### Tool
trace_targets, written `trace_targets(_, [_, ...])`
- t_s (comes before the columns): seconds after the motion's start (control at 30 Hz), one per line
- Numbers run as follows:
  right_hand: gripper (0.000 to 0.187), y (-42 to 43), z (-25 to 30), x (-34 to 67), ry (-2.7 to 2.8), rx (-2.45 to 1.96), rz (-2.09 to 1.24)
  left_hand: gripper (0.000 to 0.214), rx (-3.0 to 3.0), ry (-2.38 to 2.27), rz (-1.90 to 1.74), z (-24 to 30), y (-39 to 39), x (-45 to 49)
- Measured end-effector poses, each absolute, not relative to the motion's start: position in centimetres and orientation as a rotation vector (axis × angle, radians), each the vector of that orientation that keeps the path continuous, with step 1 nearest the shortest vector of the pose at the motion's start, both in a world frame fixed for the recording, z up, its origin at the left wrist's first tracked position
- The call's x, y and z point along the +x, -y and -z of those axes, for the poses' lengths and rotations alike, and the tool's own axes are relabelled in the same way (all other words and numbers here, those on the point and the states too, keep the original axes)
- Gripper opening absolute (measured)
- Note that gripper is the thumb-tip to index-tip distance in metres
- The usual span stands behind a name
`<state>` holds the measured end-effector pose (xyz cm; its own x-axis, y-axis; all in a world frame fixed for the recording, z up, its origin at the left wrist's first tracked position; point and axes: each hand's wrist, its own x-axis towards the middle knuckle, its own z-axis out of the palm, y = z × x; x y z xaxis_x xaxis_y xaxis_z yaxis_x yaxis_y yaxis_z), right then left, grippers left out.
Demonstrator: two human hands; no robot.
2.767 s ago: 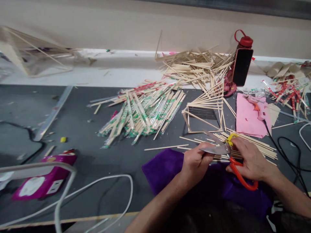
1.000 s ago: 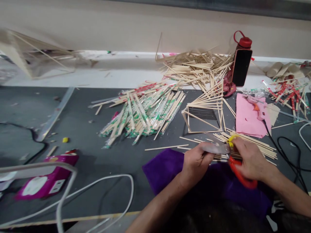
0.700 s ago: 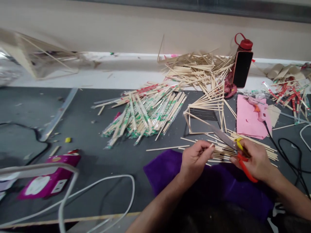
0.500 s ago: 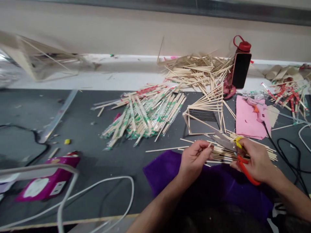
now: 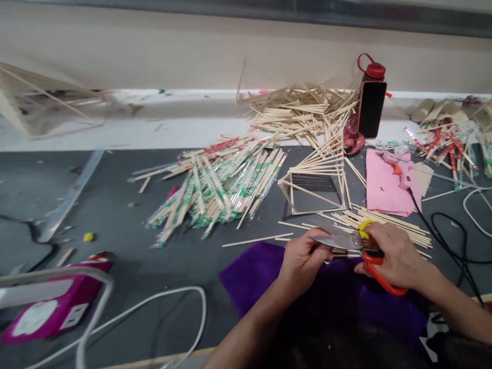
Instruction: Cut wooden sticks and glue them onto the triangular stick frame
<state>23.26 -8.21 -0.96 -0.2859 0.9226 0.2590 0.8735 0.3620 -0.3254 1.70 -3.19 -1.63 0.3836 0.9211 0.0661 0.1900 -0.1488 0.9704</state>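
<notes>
Scissors [image 5: 344, 241] at the left hand [image 5: 298, 264]

Beyond the grip stands the frame [image 5: 317, 192], made from sticks; nearer, just past both hands, lie loose sticks [image 5: 388, 224]. Right hand [image 5: 397, 253] is closed around the handles of the scissors, whose blade crosses before the left fingertips. These are pinched together; what they hold, I cannot tell. Trimming seems the present step. Next move probably calls for a steady pinch, with the fingertips kept away from the cutting edge.
</notes>
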Motion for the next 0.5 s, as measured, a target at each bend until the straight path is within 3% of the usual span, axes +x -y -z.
trace_targets(0.2, [0.052,9.4,0.9,23.9,2.087,-1.620,-0.145,0.015,1.723,-0.992,-0.866,1.8,3.2,1.3])
trace_targets(0.37, [0.039,12.0,0.5,26.1,1.789,-1.982,-0.199,0.014,1.723,-0.980,-0.891,1.8,3.2,1.7])
trace_targets(0.5, [0.043,13.7,1.2,28.7,1.664,-2.383,-0.057,0.013,1.745,-0.956,-0.873,2.0,3.3,2.0])
